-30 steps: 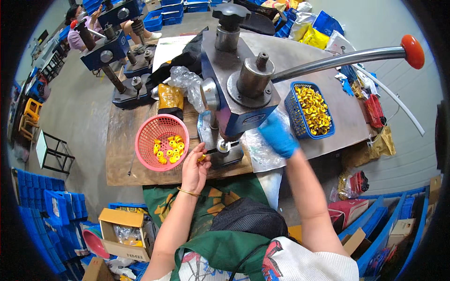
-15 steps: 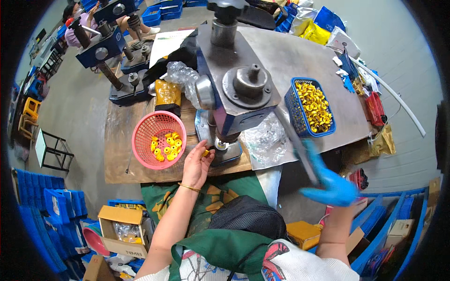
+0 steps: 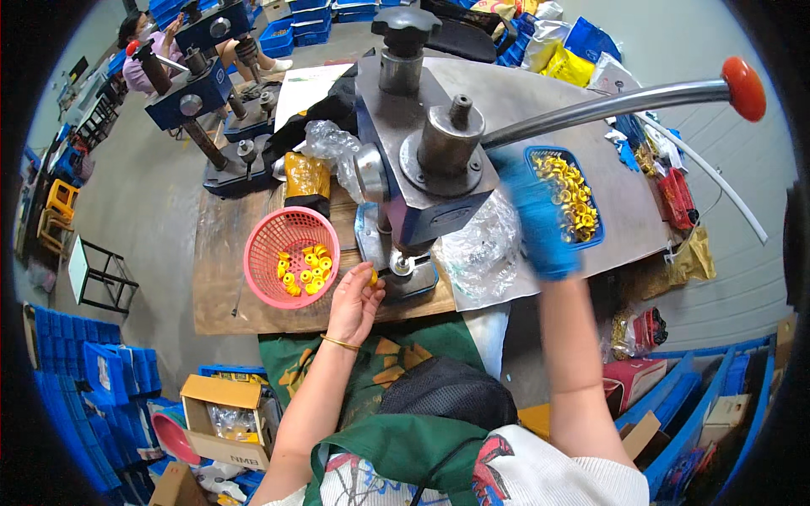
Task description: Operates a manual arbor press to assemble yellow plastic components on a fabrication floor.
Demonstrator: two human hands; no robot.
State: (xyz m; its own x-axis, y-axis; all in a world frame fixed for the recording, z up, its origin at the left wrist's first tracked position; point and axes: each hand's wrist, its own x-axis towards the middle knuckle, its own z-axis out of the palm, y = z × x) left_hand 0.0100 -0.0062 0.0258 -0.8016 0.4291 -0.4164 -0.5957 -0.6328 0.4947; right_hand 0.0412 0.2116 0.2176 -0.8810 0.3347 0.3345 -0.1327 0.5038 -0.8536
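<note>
My left hand (image 3: 358, 302), bare with a bracelet at the wrist, pinches a small yellow flanged part (image 3: 374, 277) just left of the press base (image 3: 411, 282). Above that base stands a hand press (image 3: 430, 181) with a long metal lever (image 3: 616, 110) ending in a red knob (image 3: 746, 88). My right hand (image 3: 544, 228), in a blue glove, is smeared by motion at the left side of a blue basket (image 3: 597, 234) full of yellow parts (image 3: 567, 187); its fingers are not clear. A pink basket (image 3: 253, 274) with several yellow parts stands left of my left hand.
Clear plastic film (image 3: 481, 261) lies on the bench right of the press. A yellow-wrapped bundle (image 3: 308, 175) sits behind the pink basket. A second press (image 3: 190, 101) stands at the far left, with a seated person (image 3: 152, 63) beyond. Blue crates (image 3: 84, 337) stack at lower left.
The lever has swung up, its red knob now high at the right. My right hand has left the lever and moved to the blue basket. My left hand stays by the press base.
</note>
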